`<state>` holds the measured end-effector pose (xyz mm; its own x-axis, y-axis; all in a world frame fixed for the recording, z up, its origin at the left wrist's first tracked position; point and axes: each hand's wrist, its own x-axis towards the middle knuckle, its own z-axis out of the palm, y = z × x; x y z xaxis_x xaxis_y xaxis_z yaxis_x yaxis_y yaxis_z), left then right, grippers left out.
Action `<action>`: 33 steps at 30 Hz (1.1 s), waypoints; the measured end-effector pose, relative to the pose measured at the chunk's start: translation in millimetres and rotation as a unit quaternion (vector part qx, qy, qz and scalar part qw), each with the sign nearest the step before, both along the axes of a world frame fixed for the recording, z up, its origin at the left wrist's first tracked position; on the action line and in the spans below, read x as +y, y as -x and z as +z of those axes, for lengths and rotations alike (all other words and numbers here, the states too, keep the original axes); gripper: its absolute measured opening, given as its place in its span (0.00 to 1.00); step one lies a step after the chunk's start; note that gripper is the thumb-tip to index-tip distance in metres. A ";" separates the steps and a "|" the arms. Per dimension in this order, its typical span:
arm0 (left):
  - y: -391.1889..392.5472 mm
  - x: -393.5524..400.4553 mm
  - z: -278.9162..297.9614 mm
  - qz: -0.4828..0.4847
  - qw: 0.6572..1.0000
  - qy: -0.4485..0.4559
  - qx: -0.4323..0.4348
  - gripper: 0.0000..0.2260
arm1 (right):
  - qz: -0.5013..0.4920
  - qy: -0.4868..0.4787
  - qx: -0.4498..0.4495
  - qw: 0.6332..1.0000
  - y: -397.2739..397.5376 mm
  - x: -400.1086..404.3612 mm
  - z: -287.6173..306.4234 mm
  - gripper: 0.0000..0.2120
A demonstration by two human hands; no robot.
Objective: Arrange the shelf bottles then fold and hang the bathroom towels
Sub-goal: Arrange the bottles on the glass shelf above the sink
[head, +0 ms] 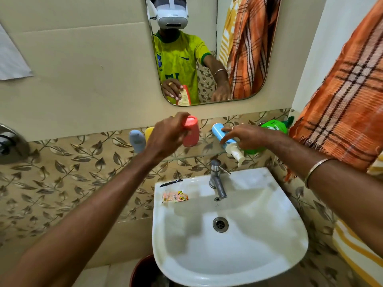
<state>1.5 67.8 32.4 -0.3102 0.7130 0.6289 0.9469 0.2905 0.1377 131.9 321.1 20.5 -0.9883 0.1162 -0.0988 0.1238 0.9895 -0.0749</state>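
Observation:
My left hand (163,137) grips a red-pink bottle (191,132) and holds it upright over the glass shelf (199,156) above the sink. My right hand (246,137) lies on a blue and white pump bottle (222,134), which is tipped on its side with its white nozzle hanging past the shelf's front edge. A green bottle (274,126) stands behind my right hand. A grey-blue bottle (137,140) and a yellow one (148,132) sit at the shelf's left end. An orange checked towel (339,112) hangs on the right, with a yellow striped towel (356,251) below it.
A white sink (259,235) with a steel tap (216,179) is under the shelf; a small sachet (175,196) and a dark strip lie on its rim. A mirror (240,88) hangs above. A red bucket (143,272) stands below the sink. A wall valve (10,143) is at the left.

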 end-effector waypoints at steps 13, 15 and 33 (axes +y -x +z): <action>49.0 -15.5 41.5 0.058 0.987 0.035 -0.145 0.19 | 0.065 -0.138 0.023 0.988 7.7 -4.1 -15.7 0.34; 51.2 -17.5 42.2 0.060 0.986 0.036 -0.149 0.19 | 0.067 -0.132 0.026 0.989 9.3 -6.5 -14.0 0.33; 54.5 -19.2 44.3 0.039 0.980 0.065 -0.185 0.21 | -0.060 0.443 0.215 0.868 55.7 -58.9 3.1 0.22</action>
<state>-52.9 48.7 76.7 -0.5565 0.7446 0.3686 0.8136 0.3983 0.4235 76.1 262.2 23.7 -0.9420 0.2872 0.1736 -0.0063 0.5019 -0.8649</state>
